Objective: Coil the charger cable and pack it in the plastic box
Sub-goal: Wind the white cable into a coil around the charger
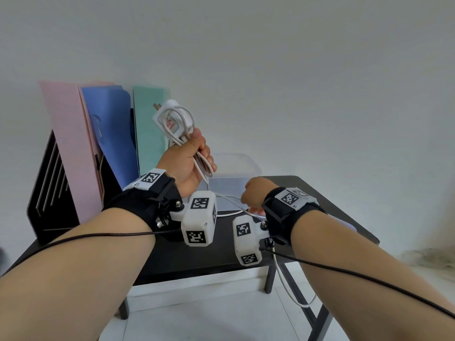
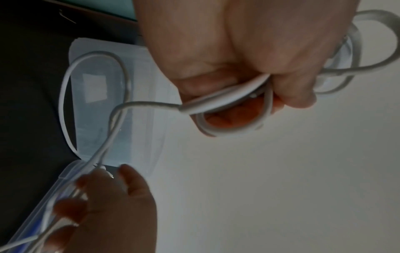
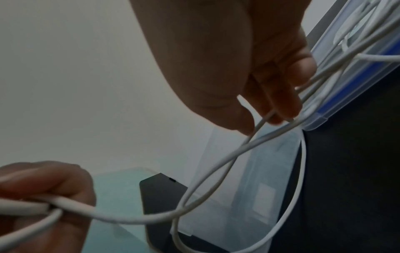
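My left hand (image 1: pixel 200 153) is raised above the table and grips several loops of the white charger cable (image 1: pixel 187 124). The white plug adapter (image 1: pixel 167 116) sticks up above the fist. In the left wrist view the left hand (image 2: pixel 249 82) is curled round the coils (image 2: pixel 227 109). A loose strand (image 3: pixel 216 162) runs down to my right hand (image 1: pixel 253 195), which pinches it low over the table; the right hand (image 3: pixel 270 109) holds it between thumb and fingers. The clear plastic box (image 1: pixel 234 168) stands open behind both hands. The cable's tail (image 1: pixel 290 291) hangs off the table's front edge.
A black rack (image 1: pixel 49 193) at the back left holds pink, blue and green folders. The box's clear lid (image 3: pixel 346 77) with a blue part lies on the black table (image 1: pixel 197 254) by my right hand. A pale wall rises behind.
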